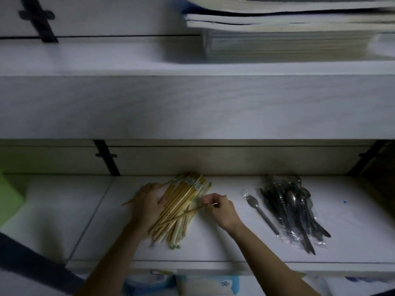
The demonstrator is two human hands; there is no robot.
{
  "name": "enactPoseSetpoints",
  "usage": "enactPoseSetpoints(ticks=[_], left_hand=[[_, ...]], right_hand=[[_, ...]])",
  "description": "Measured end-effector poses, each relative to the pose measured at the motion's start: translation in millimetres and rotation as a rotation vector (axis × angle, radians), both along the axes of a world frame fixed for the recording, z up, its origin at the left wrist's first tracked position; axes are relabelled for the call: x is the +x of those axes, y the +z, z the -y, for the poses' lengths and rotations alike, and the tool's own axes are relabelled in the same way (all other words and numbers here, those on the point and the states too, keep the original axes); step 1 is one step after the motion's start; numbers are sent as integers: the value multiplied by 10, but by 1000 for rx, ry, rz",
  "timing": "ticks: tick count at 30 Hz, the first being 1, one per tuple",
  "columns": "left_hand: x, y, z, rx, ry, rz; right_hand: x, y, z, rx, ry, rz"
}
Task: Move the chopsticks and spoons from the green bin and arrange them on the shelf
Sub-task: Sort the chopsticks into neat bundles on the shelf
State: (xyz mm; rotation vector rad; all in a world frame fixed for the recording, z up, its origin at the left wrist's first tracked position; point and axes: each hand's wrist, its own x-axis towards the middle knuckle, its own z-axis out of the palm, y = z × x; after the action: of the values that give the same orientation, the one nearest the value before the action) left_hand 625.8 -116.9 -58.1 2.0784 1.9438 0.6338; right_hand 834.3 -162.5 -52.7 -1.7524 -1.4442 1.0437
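Observation:
A pile of wooden chopsticks (181, 206) lies on the white shelf (213, 244), roughly in its middle. My left hand (147, 204) rests on the pile's left side with its fingers spread over the sticks. My right hand (220, 207) pinches the end of one chopstick (188, 212) that lies crosswise over the pile. A single metal spoon (259, 212) lies to the right. Beyond it sits a clear plastic bag of spoons (295, 212). The green bin (9, 199) shows at the left edge.
An upper shelf (192, 103) overhangs the working shelf and carries stacked white trays (288, 28). Black brackets (108, 159) stand against the back wall. Blue and white packets (192, 284) sit below the shelf's front edge.

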Motion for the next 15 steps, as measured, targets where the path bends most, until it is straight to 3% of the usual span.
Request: enactPoseSetpoints(ticks=[7, 15], left_hand=[[-421, -172, -345, -163, -47, -164], [-530, -394, -224, -12, -84, -267]], right_hand=[[-515, -43, -291, -110, -85, 203], [-874, -62, -398, -201, -120, 563]])
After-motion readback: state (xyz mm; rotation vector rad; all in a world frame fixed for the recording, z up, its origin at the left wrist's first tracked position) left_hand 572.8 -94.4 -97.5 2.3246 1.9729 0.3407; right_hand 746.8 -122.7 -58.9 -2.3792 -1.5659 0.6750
